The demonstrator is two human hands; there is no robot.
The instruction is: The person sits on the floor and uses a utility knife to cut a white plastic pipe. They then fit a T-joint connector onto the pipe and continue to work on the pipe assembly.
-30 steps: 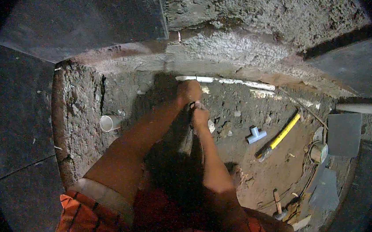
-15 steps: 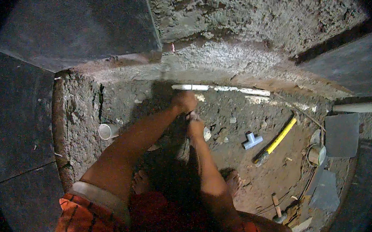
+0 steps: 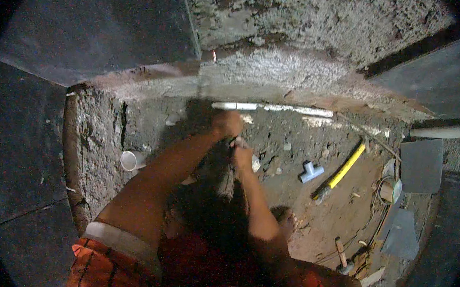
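Rough dirt floor (image 3: 316,222); dk grey tiles (image 3: 115,18) abt; L hand (image 3: 227,124), R hand (image 3: 242,155) curled, adj.; can't tell what's held.

The lower-left sleeve (image 3: 100,269) is orange with dark stripes, the tee fitting (image 3: 311,173) blue-grey, the bar (image 3: 344,171) yellow and black
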